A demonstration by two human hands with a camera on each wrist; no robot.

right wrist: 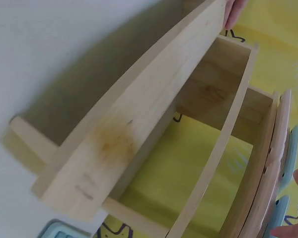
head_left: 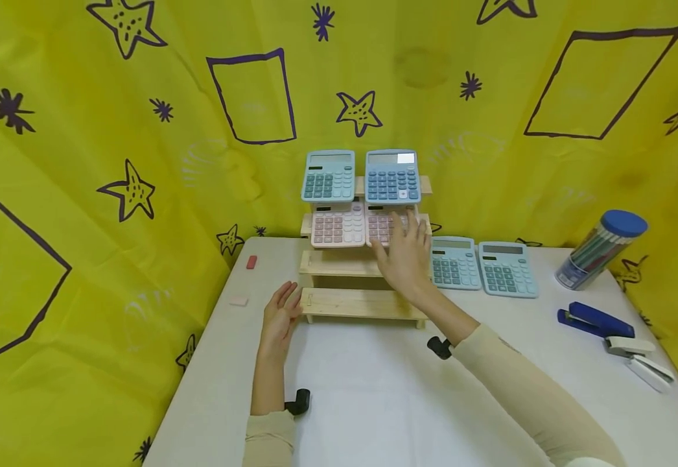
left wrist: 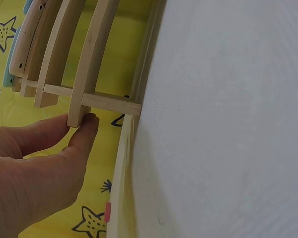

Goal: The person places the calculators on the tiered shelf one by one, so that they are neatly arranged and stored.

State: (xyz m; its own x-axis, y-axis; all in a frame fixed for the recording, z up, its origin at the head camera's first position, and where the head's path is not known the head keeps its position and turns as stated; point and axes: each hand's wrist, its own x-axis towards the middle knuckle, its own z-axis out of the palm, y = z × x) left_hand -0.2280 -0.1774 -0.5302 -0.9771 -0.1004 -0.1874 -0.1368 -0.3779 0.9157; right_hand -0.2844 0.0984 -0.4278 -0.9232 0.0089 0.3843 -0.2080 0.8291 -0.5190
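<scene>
"What did the left hand point(head_left: 279, 319) hold?"
"It pinched the lowest board point(head_left: 362, 303) of the wooden shelf point(head_left: 339, 263)."
"And the right hand point(head_left: 407, 261)?"
"Its relaxed fingers partly hid a pink calculator point(head_left: 378, 225) on the second-highest tier."

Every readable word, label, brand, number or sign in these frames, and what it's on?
"+": white key on the blue calculator.
Too small to read: the other key markings there, and those on the light-teal calculators and pink calculators.
Too blurred: label on the blue-capped tube.
No word, brand or number is legible.
</scene>
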